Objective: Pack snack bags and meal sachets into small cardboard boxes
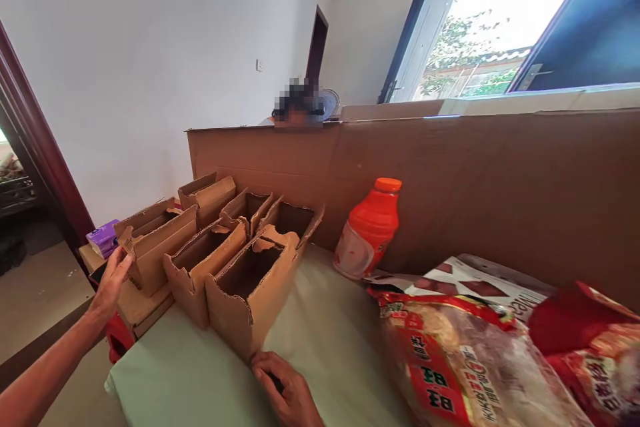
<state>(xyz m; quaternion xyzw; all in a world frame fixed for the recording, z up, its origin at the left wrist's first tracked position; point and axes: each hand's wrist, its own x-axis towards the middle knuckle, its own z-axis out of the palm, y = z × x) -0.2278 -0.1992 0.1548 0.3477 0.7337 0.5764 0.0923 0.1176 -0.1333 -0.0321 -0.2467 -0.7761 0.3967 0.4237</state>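
Several open-topped cardboard boxes with ragged rims stand grouped at the left of the table. My left hand [111,283] reaches to the left box [163,250], its fingers stretched out against the near corner. The front box [273,307] stands closest to me. At its bottom corner rests my right hand [287,390], fingers curled in, with nothing visible between them. Between these two boxes stands another cardboard box [187,287]. Behind them are a back box [213,197], a small middle box [245,203] and a right rear box [295,213].
A pale green cover [320,320] lies over the table. An orange bottle [370,230] leans near a tall cardboard panel [450,173]. Red-and-clear food packages [450,360] lie at right. A purple packet [103,238] sits far left. A person [299,103] is behind the panel.
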